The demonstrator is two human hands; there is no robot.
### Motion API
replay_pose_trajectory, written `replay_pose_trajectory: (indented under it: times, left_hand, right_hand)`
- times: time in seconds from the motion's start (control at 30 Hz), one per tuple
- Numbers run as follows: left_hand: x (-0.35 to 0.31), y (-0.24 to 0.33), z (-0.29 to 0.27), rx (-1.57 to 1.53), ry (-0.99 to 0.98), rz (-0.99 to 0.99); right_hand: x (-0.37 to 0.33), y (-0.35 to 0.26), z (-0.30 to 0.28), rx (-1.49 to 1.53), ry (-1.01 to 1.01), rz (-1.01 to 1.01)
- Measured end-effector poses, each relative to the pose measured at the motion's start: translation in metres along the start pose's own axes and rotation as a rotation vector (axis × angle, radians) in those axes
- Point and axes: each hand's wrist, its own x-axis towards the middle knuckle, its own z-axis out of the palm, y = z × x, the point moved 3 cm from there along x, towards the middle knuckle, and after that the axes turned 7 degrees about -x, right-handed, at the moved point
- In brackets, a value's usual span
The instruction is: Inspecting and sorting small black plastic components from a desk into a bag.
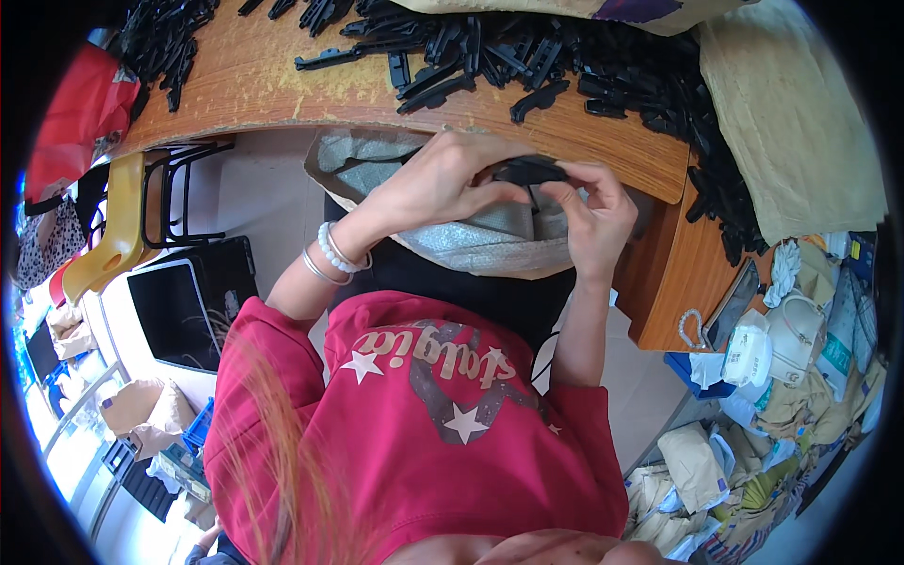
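Note:
Between my two hands is a small black plastic part (529, 170), long and rounded, held over my lap just in front of the table edge. My left hand (447, 177) grips its left end with thumb and fingers. At its right end, the thumb and fingers of my right hand (600, 215) close on it. My fingers partly hide its shape. Below my hands an open woven sack (471, 247), pale inside, lies across my lap. Many similar black plastic parts (541, 99) are heaped loosely on the wooden table (259, 71) beyond my hands.
More black parts (160, 56) lie at the far left. A beige sack (796, 122) rests on the table's right side. By the right edge are a phone (734, 303), a beaded bracelet (690, 327) and a white bag (796, 334). A yellow chair (113, 221) stands left.

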Motion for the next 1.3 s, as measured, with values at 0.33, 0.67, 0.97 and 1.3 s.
replay_pose_trajectory:
  times: [0.33, 0.67, 0.97, 1.3]
  left_hand:
    - [0.031, -0.016, 0.005, 0.6, 0.366, 0.3]
    - [0.025, -0.031, 0.009, -0.68, 0.287, -0.166]
    - [0.015, -0.001, 0.013, -0.317, 0.08, -0.205]
    - [0.009, 0.001, 0.008, -0.058, 0.228, 0.243]
  right_hand:
    - [0.059, 0.006, -0.019, -0.942, 0.268, -0.382]
    - [0.021, -0.007, -0.019, 0.058, -0.087, -0.058]
    - [0.009, -0.012, -0.005, 0.221, -0.002, -0.038]
    - [0.013, -0.012, 0.005, 0.208, -0.007, -0.081]
